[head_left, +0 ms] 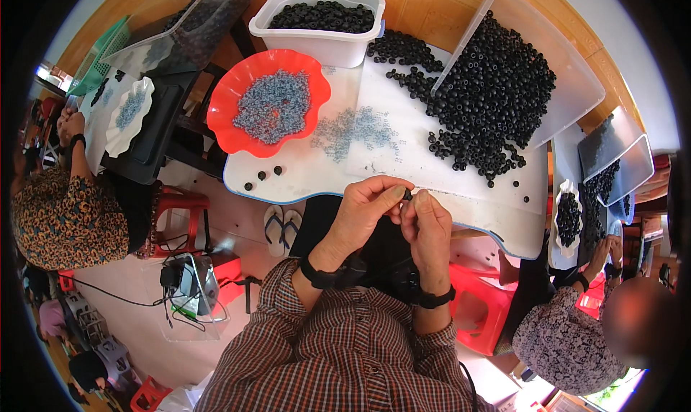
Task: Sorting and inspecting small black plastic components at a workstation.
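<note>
The left hand [362, 214] pinches a small black part [407, 194] over the bench's near edge; the right hand [430, 230] has its fingertips drawn together against it, and whether they grip anything else cannot be told. On the white bench [288, 178], a red scalloped bowl [222, 113] holds a mound of small clear pieces [273, 108], with more strewn to its right. Behind it, a white tub [311, 50] is filled with black parts. At the right, a tilted clear bin [578, 91] spills a broad heap of black rings [497, 88] toward the middle, taking up much of that side. Three loose black rings [262, 175] lie near the left front edge. Sandals [282, 230] and a red stool [479, 307] stand below.
</note>
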The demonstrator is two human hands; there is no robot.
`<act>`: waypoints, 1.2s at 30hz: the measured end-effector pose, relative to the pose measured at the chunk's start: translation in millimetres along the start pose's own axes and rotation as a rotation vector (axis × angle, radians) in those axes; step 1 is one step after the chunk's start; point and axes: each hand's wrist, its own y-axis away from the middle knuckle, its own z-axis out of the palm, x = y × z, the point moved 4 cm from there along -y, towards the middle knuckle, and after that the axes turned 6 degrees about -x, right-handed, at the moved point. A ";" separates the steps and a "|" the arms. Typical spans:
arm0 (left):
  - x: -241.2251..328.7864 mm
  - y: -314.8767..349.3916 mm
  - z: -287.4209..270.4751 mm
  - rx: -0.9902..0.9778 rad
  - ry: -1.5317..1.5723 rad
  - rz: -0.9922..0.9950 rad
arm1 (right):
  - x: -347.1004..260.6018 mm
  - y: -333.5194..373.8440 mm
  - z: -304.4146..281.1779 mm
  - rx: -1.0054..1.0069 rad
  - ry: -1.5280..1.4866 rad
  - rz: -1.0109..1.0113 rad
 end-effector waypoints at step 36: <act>18.8 4.4 10.1 -0.021 -0.432 0.238 | -1.9 0.9 -10.5 0.057 -0.006 -0.228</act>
